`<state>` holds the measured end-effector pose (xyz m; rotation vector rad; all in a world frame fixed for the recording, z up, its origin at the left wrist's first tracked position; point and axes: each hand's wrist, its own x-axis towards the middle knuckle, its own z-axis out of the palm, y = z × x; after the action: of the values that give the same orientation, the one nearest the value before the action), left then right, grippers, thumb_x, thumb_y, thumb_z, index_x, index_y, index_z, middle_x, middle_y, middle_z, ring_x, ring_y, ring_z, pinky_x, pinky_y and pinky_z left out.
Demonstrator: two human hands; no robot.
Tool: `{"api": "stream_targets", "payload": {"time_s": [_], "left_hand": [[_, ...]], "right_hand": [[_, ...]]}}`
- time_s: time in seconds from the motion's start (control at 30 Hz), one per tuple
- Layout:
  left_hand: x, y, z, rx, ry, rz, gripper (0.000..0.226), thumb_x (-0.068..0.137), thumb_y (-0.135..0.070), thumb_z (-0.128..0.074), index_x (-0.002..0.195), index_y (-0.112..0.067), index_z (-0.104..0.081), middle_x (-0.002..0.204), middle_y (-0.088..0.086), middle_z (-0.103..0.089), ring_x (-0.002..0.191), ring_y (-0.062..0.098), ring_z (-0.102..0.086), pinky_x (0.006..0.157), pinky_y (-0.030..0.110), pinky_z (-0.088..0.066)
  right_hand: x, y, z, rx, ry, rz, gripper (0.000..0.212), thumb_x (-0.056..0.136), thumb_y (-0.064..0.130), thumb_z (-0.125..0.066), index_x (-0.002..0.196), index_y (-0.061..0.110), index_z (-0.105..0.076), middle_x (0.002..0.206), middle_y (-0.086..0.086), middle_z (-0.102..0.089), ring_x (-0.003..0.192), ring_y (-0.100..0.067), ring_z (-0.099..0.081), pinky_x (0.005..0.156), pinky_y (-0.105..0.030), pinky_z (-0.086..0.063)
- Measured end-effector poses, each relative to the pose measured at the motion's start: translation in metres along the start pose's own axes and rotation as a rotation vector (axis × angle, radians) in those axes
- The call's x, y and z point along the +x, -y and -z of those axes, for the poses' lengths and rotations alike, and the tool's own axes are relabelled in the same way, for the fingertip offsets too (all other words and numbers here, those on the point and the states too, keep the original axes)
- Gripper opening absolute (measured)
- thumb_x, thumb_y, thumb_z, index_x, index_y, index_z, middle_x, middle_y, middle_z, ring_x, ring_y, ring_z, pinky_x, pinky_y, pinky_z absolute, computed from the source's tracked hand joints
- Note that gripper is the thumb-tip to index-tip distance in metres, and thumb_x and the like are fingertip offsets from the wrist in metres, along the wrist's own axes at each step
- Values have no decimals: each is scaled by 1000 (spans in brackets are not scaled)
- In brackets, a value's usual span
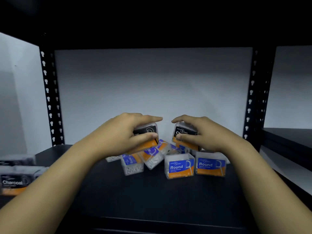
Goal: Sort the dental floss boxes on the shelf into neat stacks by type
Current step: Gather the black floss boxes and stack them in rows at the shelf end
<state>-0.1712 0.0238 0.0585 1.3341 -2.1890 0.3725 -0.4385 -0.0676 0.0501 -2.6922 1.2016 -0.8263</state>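
Bare forearms reaching in from near edge over flat black shelf board (152,191). White back wall (152,81) standing behind, black perforated metal uprights (50,98) flanking it. Left hand (125,132) gripping black-labelled clear plastic floss box (148,132), thumb on front, fingers over top. Right hand (200,134) clutching second black-labelled clear box (183,132) likewise. Both boxes hovering above jumbled heap of blue-and-orange "Round" floss boxes (179,166) mid-shelf. Stacked black "Charcoal" boxes (15,179) sitting at shelf's left edge, blurred.
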Motion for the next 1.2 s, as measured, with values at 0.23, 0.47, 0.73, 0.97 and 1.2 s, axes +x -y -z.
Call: {"api": "stream_targets", "payload": {"time_s": [0.23, 0.47, 0.73, 0.97, 1.2], "left_hand": [[-41, 29, 45, -47, -52, 71, 38, 89, -58, -61, 125, -49, -58, 102, -27, -67, 94, -7, -62, 75, 14, -47], [-75, 78, 73, -94, -46, 173, 48, 81, -63, -61, 126, -48, -58, 103, -21, -69, 93, -4, -64, 75, 12, -49], [-96, 132, 90, -151, 20, 185, 53, 80, -63, -62, 131, -50, -59, 106, -27, -68, 96, -5, -66, 79, 14, -52], [-99, 186, 100, -213, 118, 163, 51, 80, -60, -69, 129, -47, -60, 110, -21, -68, 95, -1, -67, 78, 17, -53], [-92, 226, 105, -151, 263, 123, 51, 80, -59, -74, 127, -42, -64, 111, -16, -70, 93, 4, -68, 84, 30, -59]], "right_hand": [[13, 56, -9, 18, 3, 105, 56, 92, 49, -70, 142, 54, -45, 117, 13, -67, 101, -10, -66, 89, -34, -57], [38, 101, -38, 43, 65, 184, 43, 90, 52, -71, 129, 42, -55, 116, 16, -68, 100, -5, -65, 88, -36, -57], [78, 148, -73, 63, 101, 233, 40, 88, 54, -72, 124, 44, -56, 113, 16, -68, 97, -5, -66, 86, -37, -57], [117, 188, -105, 17, 192, 216, 42, 86, 56, -72, 124, 45, -58, 116, 15, -66, 101, -8, -64, 89, -38, -56], [144, 210, -124, -5, 253, 115, 49, 80, 52, -83, 125, 42, -66, 104, 18, -66, 88, 2, -60, 77, -25, -44]]}}
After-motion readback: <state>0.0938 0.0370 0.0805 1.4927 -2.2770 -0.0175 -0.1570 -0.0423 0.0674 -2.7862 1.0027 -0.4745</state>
